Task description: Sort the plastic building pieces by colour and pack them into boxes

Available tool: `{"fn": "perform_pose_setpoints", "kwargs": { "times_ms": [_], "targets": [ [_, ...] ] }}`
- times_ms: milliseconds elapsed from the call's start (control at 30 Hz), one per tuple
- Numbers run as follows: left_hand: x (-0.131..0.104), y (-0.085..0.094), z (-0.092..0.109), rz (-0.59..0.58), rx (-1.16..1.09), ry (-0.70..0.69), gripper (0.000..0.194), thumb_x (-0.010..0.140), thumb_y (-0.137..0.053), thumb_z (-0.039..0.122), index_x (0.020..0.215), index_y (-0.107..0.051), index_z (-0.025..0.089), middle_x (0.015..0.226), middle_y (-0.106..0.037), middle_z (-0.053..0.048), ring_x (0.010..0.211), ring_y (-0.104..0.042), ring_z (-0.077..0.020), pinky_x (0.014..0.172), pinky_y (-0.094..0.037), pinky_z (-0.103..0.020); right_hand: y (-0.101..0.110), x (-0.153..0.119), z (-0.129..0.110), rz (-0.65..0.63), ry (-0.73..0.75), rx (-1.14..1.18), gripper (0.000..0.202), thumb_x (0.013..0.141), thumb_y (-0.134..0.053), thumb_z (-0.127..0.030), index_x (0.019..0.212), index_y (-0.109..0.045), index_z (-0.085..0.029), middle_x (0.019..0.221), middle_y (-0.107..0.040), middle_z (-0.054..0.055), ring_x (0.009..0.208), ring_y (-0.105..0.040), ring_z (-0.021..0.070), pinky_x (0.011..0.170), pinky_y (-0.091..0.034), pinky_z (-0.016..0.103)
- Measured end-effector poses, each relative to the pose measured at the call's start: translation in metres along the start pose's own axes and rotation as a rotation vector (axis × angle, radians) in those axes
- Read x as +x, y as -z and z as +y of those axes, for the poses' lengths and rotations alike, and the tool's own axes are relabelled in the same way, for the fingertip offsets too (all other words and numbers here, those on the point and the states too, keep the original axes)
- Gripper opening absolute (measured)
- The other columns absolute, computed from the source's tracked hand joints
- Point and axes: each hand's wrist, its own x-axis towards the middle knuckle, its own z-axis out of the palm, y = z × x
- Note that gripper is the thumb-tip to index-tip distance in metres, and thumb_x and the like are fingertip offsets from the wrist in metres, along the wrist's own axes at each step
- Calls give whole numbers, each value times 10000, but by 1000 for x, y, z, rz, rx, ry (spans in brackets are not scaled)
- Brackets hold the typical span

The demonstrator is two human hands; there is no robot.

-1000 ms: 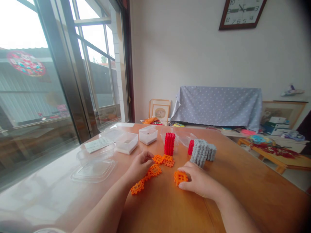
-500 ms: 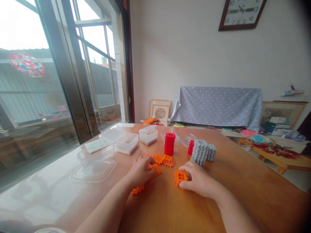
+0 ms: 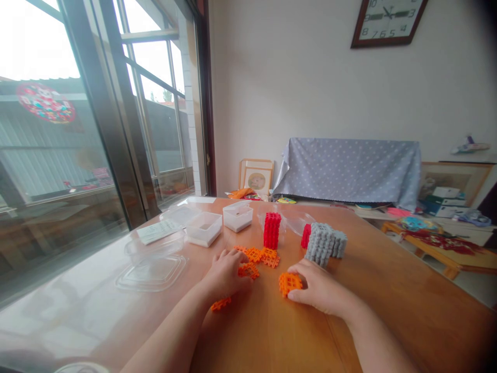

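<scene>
Between the thumb and fingers of my right hand (image 3: 318,288), I pinch an orange stack (image 3: 290,284). My left hand (image 3: 225,274) curves its fingers over orange pieces (image 3: 269,257); I cannot tell whether they pinch any.

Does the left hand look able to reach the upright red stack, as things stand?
Probably yes: only low orange pieces seem to lie between the left hand and the upright red stack; nothing tall blocks it.

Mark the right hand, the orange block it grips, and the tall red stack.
Right hand (image 3: 319,290): head view, back of the hand.
Orange block (image 3: 291,284): head view, its gridded face.
Tall red stack (image 3: 272,232): head view, middle of its near side.
</scene>
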Motion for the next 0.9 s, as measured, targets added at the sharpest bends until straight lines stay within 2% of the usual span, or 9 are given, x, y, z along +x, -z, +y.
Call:
{"fn": "perform_pose_setpoints", "kwargs": {
  "times_ms": [300,633,767,900],
  "targets": [
    [-1,-1,3,0,117,-12,464,679,-768,526,1064,-670,285,1244,-621,-76,1179,-514,-368,1004,-364,-503,2,0,1,8,4,11,445,728,-778,-404,1146,-702,-272,1116,-635,48,1069,-602,256,948,-444,356],
    [2,-4,7,-13,206,17,347,744,-675,538,939,-662,251,1177,-628,-92,1155,-524,-351,995,-381,-492,-1,4,-1,24,17,-12,319,719,-768,-365,998,-683,-236,1024,-639,36,986,-601,233,876,-446,323],
    [2,-3,8,-4,207,12,302,748,-674,505,905,-656,247,1149,-635,-86,1142,-533,-342,991,-389,-476,0,3,-4,37,11,-1,349,727,-766,-370,1038,-685,-236,1073,-639,46,1029,-595,239,910,-447,330],
    [1,1,12,35,169,21,355,727,-717,492,994,-683,261,1175,-635,-82,1145,-534,-341,1002,-390,-481,-1,2,-4,-27,1,6,454,724,-783,-409,1136,-698,-239,1132,-643,62,1079,-593,260,976,-444,362]
  ]
}}
